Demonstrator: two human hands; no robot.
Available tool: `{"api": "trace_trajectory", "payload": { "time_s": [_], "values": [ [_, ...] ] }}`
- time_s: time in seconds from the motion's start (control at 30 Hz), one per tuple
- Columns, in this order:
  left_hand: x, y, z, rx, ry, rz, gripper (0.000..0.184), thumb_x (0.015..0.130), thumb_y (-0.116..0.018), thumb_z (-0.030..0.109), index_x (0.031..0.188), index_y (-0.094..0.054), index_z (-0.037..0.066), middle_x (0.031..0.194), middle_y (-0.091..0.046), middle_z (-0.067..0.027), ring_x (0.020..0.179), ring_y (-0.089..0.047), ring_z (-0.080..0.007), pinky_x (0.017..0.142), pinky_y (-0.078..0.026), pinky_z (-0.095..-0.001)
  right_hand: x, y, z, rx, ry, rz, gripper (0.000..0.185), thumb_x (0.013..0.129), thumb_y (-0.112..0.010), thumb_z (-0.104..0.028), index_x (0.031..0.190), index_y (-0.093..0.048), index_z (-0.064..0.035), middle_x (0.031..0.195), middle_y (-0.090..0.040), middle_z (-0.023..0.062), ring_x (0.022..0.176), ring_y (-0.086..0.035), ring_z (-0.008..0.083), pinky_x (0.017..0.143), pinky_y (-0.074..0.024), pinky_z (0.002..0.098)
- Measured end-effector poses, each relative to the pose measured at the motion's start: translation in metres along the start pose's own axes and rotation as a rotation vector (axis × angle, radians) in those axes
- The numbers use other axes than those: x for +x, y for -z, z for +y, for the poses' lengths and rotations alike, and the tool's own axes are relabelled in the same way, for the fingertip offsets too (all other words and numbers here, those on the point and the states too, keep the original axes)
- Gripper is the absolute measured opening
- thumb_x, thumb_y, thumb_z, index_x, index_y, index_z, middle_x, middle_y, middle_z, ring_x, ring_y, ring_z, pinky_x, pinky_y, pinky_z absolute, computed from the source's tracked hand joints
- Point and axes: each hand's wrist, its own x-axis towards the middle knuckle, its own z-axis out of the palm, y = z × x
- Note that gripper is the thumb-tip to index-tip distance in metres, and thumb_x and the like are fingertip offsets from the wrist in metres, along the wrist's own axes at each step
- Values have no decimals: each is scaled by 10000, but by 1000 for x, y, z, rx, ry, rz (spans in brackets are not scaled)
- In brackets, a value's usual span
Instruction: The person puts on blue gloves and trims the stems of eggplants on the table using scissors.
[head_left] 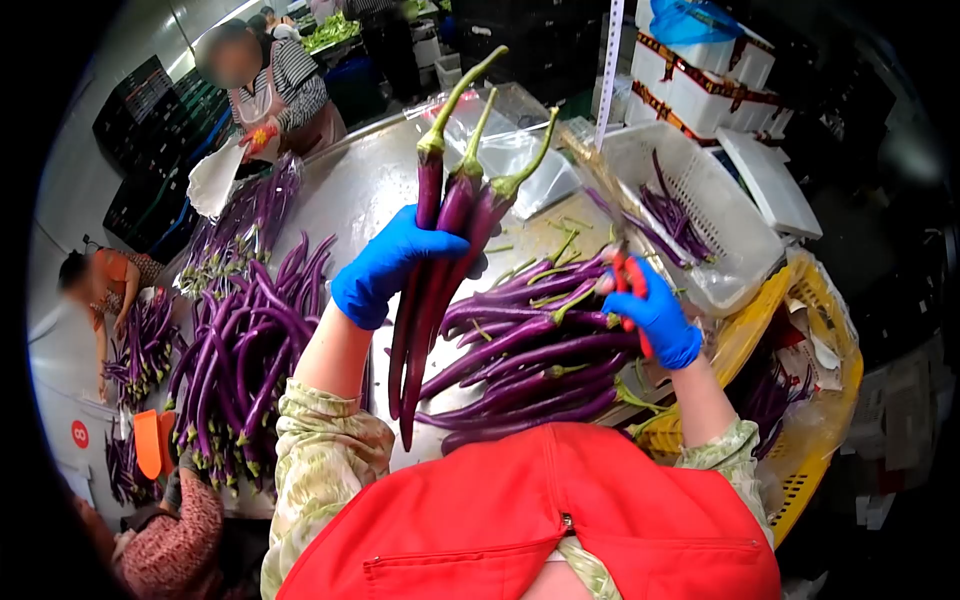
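My left hand [395,262], in a blue glove, is wrapped round three long purple eggplants [455,205]. They stand upright above the table, green stems at the top and tapered ends hanging down past my wrist. My right hand [658,320], also blue-gloved, grips red-handled shears [637,278] at the right end of a pile of eggplants [540,355]. The blades point upward and are partly blurred, so I cannot tell whether they touch a stem. Short cut stem pieces [575,222] lie behind the pile.
Another eggplant heap [240,350] lies left on the metal table [345,180], with bagged eggplants [245,215] behind. A white crate [735,190] and a yellow basket [830,340] stand right. Co-workers [275,95] are at the left and back. An orange object [153,445] is lower left.
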Motion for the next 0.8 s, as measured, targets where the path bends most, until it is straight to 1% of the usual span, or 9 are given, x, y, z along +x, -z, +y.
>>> {"api": "trace_trajectory", "payload": {
  "time_s": [0.03, 0.1, 0.13, 0.37, 0.5, 0.57, 0.7, 0.73, 0.8],
  "values": [
    [-2, 1, -10, 18, 20, 15, 515, 701, -656, 90, 1178, -504, -34, 1007, -618, -136, 834, -631, -225, 776, -520, -340, -6, -7, 9, -43, -7, -79, 560, 789, -603, -58, 1320, -424, -45, 992, -582, 19, 771, -519, 59, 608, -415, 182],
    [-4, 2, -32, 56, 56, 28, 418, 687, -689, 123, 1064, -580, -22, 873, -634, -94, 766, -625, -190, 747, -510, -315, -12, -9, 34, -62, -47, -168, 605, 791, -623, -54, 1348, -389, -16, 1011, -579, 37, 928, -526, 97, 859, -424, 246],
    [-7, -2, -37, 19, 102, 17, 382, 677, -693, 117, 1025, -604, -12, 859, -634, -78, 756, -608, -169, 732, -495, -290, -12, -12, 43, -73, -38, -190, 604, 795, -625, -72, 1348, -388, -15, 995, -578, 40, 903, -523, 98, 837, -429, 240],
    [-13, -11, -60, 145, 227, 26, 348, 663, -692, 115, 979, -623, -13, 833, -632, -68, 746, -595, -154, 744, -477, -272, -15, -26, 41, -116, -61, -229, 555, 786, -606, -71, 1304, -421, -2, 881, -566, 16, 776, -509, 82, 698, -443, 235],
    [-11, -7, -74, 150, 248, 11, 376, 660, -687, 97, 1008, -612, -24, 854, -638, -89, 767, -610, -179, 752, -486, -289, -19, -24, 45, -232, -110, -222, 403, 799, -559, -71, 1196, -511, -30, 765, -496, -25, 683, -457, 58, 626, -399, 212],
    [-10, -7, -78, 142, 281, 11, 418, 656, -678, 64, 1052, -590, -40, 893, -646, -123, 803, -636, -226, 784, -504, -327, -25, -23, 48, -294, -115, -197, 373, 796, -566, -87, 1161, -526, -21, 786, -528, 8, 700, -467, 74, 648, -413, 232],
    [-12, 3, -95, 158, 368, -38, 459, 656, -673, 52, 1099, -581, -26, 933, -645, -119, 845, -630, -221, 815, -496, -318, -42, -11, 65, -390, -84, -152, 332, 794, -562, -92, 1118, -537, -22, 779, -536, 35, 698, -469, 91, 661, -425, 249],
    [-13, 7, -98, 110, 340, -33, 490, 656, -654, 31, 1134, -557, -23, 973, -636, -131, 871, -626, -230, 820, -497, -325, -44, -9, 71, -395, 7, -142, 345, 801, -571, -98, 1134, -530, -18, 789, -542, 23, 700, -480, 86, 672, -423, 237],
    [-16, 10, -98, 17, 360, -56, 518, 649, -646, 19, 1154, -540, -22, 991, -629, -137, 885, -623, -236, 828, -497, -333, -45, -4, 58, -142, -250, -219, 386, 803, -578, -95, 1175, -511, -15, 813, -549, 15, 718, -494, 80, 691, -423, 229]
  ]
}}
